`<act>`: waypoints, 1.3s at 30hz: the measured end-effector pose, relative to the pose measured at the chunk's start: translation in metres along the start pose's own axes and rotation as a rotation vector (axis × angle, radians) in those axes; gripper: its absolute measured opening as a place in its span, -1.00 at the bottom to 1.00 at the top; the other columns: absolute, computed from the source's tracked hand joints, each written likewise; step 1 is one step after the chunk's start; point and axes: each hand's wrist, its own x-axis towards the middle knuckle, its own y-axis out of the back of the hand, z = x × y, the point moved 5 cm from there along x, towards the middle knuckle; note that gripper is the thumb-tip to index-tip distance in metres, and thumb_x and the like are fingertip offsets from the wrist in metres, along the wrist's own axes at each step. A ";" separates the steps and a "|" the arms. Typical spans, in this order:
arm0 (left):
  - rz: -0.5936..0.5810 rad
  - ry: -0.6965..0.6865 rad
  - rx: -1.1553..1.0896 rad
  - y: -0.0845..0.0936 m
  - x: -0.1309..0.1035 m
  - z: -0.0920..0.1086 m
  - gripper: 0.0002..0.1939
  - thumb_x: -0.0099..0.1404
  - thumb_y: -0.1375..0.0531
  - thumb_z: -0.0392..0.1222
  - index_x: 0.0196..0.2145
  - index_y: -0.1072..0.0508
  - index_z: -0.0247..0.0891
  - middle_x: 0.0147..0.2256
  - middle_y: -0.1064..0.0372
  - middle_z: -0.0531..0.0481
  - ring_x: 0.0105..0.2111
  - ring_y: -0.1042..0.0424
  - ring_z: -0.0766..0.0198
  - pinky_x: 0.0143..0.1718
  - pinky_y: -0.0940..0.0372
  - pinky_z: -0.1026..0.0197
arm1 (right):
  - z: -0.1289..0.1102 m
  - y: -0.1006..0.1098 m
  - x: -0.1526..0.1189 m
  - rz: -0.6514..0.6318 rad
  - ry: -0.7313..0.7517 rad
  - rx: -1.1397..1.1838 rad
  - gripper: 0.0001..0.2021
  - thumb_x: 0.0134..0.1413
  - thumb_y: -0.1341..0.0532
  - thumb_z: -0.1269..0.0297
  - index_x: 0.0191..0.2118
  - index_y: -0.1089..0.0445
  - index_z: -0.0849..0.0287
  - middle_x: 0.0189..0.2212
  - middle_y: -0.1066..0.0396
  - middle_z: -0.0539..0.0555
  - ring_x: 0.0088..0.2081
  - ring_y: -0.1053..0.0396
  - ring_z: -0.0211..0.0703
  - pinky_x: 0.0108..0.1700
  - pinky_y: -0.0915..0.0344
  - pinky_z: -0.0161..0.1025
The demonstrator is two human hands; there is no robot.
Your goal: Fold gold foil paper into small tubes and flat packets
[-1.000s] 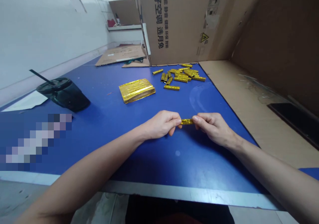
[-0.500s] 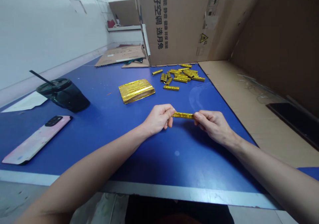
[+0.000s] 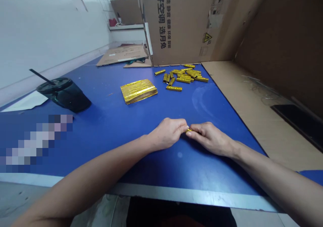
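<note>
My left hand point(image 3: 170, 133) and my right hand point(image 3: 210, 138) meet above the blue table point(image 3: 106, 126), both closed on one folded strip of gold foil paper point(image 3: 188, 130). Only a small bit of that strip shows between the fingertips; the rest is hidden. Beyond my hands lies a flat stack of gold foil paper point(image 3: 138, 90). Farther right, several small folded gold foil pieces point(image 3: 183, 80) sit in a loose pile, with one piece point(image 3: 174, 88) nearest to me.
A dark cup with a straw point(image 3: 67, 94) stands at left, by a white paper point(image 3: 25, 101). A pixelated patch point(image 3: 37, 141) covers an item at lower left. A big cardboard box point(image 3: 181, 25) rises behind the pile, and a cardboard sheet point(image 3: 249, 112) borders the right side.
My hands have come closer together and lower, toward me. The gold strip, earlier stretched flat between them, is now mostly covered by my fingers.
</note>
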 end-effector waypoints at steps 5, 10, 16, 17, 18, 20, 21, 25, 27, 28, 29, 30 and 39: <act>0.112 0.049 -0.080 0.015 0.005 -0.011 -0.67 0.26 0.05 -0.17 -0.62 -0.20 -0.29 -0.72 -0.14 0.17 -0.67 -0.12 0.46 -0.56 -0.05 0.38 | 0.005 0.013 0.000 0.052 -0.070 0.024 -0.62 0.15 0.08 0.08 -0.54 -0.23 0.20 -0.68 -0.09 -0.09 -0.64 -0.01 -0.38 -0.57 0.00 -0.37; 0.107 0.089 -0.168 0.020 0.008 -0.022 -0.66 0.26 0.04 -0.14 -0.62 -0.20 -0.31 -0.74 -0.15 0.16 -0.73 -0.06 0.51 -0.63 -0.01 0.41 | 0.008 0.016 0.002 0.104 -0.060 -0.062 -0.64 0.15 0.07 0.10 -0.52 -0.23 0.19 -0.69 -0.07 -0.10 -0.64 -0.01 -0.37 -0.56 0.00 -0.37; -0.005 0.229 -0.613 0.012 0.010 -0.030 -0.72 0.23 -0.01 -0.06 -0.49 -0.26 -0.32 -0.67 -0.23 0.11 -0.74 -0.12 0.50 -0.70 -0.02 0.42 | 0.008 0.021 0.000 0.237 0.049 -0.326 -0.65 0.15 0.06 0.13 -0.56 -0.22 0.18 -0.66 -0.15 -0.04 -0.61 -0.06 -0.34 -0.50 -0.01 -0.33; -0.013 0.255 -0.676 0.010 0.011 -0.031 -0.74 0.23 -0.01 -0.06 -0.44 -0.28 -0.33 -0.65 -0.24 0.10 -0.73 -0.14 0.49 -0.70 -0.03 0.42 | 0.008 0.021 0.000 0.241 0.056 -0.353 -0.66 0.15 0.05 0.14 -0.52 -0.26 0.19 -0.62 -0.20 -0.01 -0.58 -0.11 -0.32 -0.48 -0.03 -0.32; -0.011 0.275 -0.709 0.009 0.011 -0.032 -0.77 0.23 -0.01 -0.10 -0.40 -0.29 -0.34 -0.64 -0.24 0.10 -0.72 -0.15 0.49 -0.70 -0.04 0.41 | 0.008 0.021 0.000 0.233 0.058 -0.364 -0.67 0.15 0.05 0.13 -0.47 -0.30 0.20 -0.57 -0.26 0.01 -0.55 -0.15 -0.30 -0.45 -0.05 -0.32; 0.024 0.287 -0.671 0.008 0.012 -0.035 -0.85 0.21 -0.01 -0.21 -0.37 -0.29 -0.35 -0.62 -0.23 0.10 -0.70 -0.15 0.49 -0.68 -0.06 0.41 | 0.008 0.019 0.000 0.193 0.047 -0.330 -0.68 0.14 0.03 0.10 -0.38 -0.34 0.20 -0.50 -0.33 0.05 -0.49 -0.22 -0.27 -0.42 -0.07 -0.32; 0.051 0.275 -0.604 0.009 0.012 -0.036 -0.89 0.20 -0.01 -0.27 -0.36 -0.29 -0.34 -0.61 -0.22 0.11 -0.68 -0.16 0.49 -0.66 -0.07 0.41 | 0.008 0.018 0.001 0.167 0.033 -0.294 -0.66 0.14 0.04 0.08 -0.35 -0.35 0.20 -0.49 -0.33 0.04 -0.48 -0.23 -0.27 -0.42 -0.08 -0.32; 0.125 0.120 -0.229 0.009 0.008 -0.026 -0.87 0.18 0.01 -0.33 -0.35 -0.32 -0.30 -0.54 -0.25 0.10 -0.54 -0.25 0.43 -0.51 -0.17 0.36 | 0.008 0.013 0.002 0.068 -0.053 -0.184 -0.58 0.14 0.10 0.01 -0.38 -0.35 0.20 -0.57 -0.29 -0.01 -0.53 -0.18 -0.30 -0.48 -0.05 -0.34; 0.120 0.028 -0.118 0.007 0.005 -0.016 -0.86 0.19 0.02 -0.32 -0.34 -0.32 -0.28 -0.49 -0.28 0.09 -0.47 -0.29 0.41 -0.41 -0.20 0.33 | 0.007 0.010 0.002 0.023 -0.057 -0.177 -0.59 0.13 0.08 -0.01 -0.39 -0.34 0.20 -0.59 -0.26 -0.03 -0.55 -0.16 -0.31 -0.50 -0.02 -0.35; 0.113 -0.009 -0.088 0.005 0.003 -0.011 -0.85 0.20 0.03 -0.32 -0.34 -0.32 -0.28 -0.47 -0.29 0.09 -0.45 -0.29 0.40 -0.38 -0.20 0.33 | 0.006 0.007 0.002 0.003 -0.045 -0.171 -0.60 0.12 0.06 -0.01 -0.38 -0.34 0.20 -0.59 -0.25 -0.03 -0.55 -0.15 -0.32 -0.50 -0.02 -0.35; 0.105 -0.038 -0.068 0.003 0.001 -0.006 -0.85 0.20 0.03 -0.32 -0.34 -0.32 -0.27 -0.47 -0.29 0.09 -0.45 -0.29 0.41 -0.37 -0.19 0.33 | 0.005 0.005 0.001 -0.014 -0.029 -0.158 -0.61 0.12 0.06 0.01 -0.38 -0.34 0.20 -0.59 -0.24 -0.04 -0.55 -0.14 -0.32 -0.50 -0.02 -0.35; 0.099 -0.055 -0.059 0.002 0.000 -0.003 -0.85 0.20 0.03 -0.32 -0.35 -0.32 -0.27 -0.47 -0.29 0.10 -0.45 -0.28 0.41 -0.36 -0.19 0.33 | 0.003 0.003 0.001 -0.024 -0.010 -0.139 -0.62 0.13 0.06 0.03 -0.40 -0.33 0.20 -0.60 -0.22 -0.04 -0.55 -0.12 -0.33 -0.50 -0.01 -0.36; -0.041 0.133 -0.267 -0.006 0.000 -0.011 -0.79 0.25 0.03 -0.09 -0.38 -0.27 -0.28 -0.59 -0.25 0.12 -0.61 -0.24 0.43 -0.57 -0.14 0.36 | 0.002 0.003 0.001 0.015 0.043 -0.147 -0.64 0.15 0.07 0.12 -0.48 -0.29 0.22 -0.66 -0.08 -0.07 -0.61 0.00 -0.37 -0.52 0.02 -0.35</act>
